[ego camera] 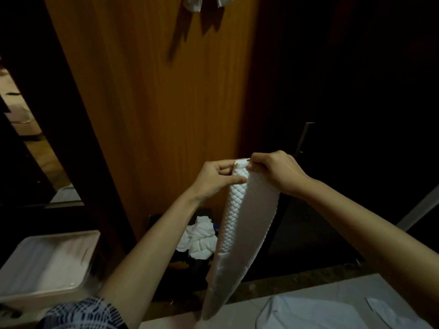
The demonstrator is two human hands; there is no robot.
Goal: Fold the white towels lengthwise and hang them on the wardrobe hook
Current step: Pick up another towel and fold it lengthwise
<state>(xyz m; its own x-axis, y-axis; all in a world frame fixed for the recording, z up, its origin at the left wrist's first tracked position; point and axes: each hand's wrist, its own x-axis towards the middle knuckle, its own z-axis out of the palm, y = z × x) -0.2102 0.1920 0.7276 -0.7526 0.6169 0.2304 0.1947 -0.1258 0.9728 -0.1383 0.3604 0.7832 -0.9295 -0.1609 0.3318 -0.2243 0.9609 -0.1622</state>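
Observation:
A white quilted towel (240,229) hangs in a long narrow strip in front of me. My left hand (215,178) pinches its top end from the left, and my right hand (275,170) pinches the same end from the right. The towel's lower end reaches down past the white surface at the bottom. White cloth pieces (193,2) hang at the top edge of the wooden wardrobe door (154,103), casting dark shadows; the hook itself is out of view. A crumpled white towel (200,239) lies low behind my arms.
A pale plastic tub (45,264) stands at the lower left. White fabric (316,314) lies on a light surface at the bottom right. Dark cabinet fronts with a metal handle (304,136) fill the right side. A dark gap opens left of the door.

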